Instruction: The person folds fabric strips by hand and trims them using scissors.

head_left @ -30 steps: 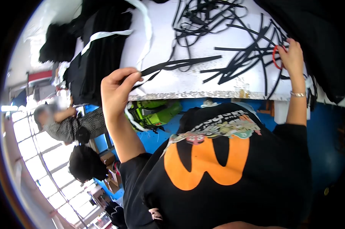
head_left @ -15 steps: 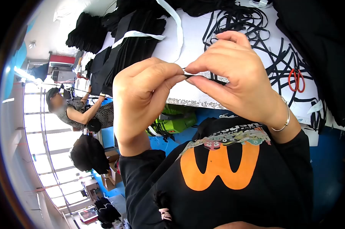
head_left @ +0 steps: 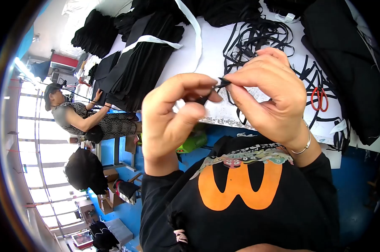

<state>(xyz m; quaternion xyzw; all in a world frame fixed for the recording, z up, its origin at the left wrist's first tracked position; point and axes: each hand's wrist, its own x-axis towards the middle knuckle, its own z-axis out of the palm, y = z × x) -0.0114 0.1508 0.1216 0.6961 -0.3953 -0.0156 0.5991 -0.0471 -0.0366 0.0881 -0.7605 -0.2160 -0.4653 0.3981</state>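
Comparing with half a second ago, both hands have drifted slightly right and stayed raised above the white bench (head_left: pixel 207 54), and the strip now droops below the left thumb rather than being stretched flat between the fingers; the judgement is that fine handling of the strip end is in progress. Left hand (head_left: pixel 173 122) and right hand (head_left: pixel 269 96) are each pinched shut on the narrow black strip (head_left: pixel 211 93), a thin, limp, matte band. Red scissors (head_left: pixel 319 98) lie on the bench, apart.
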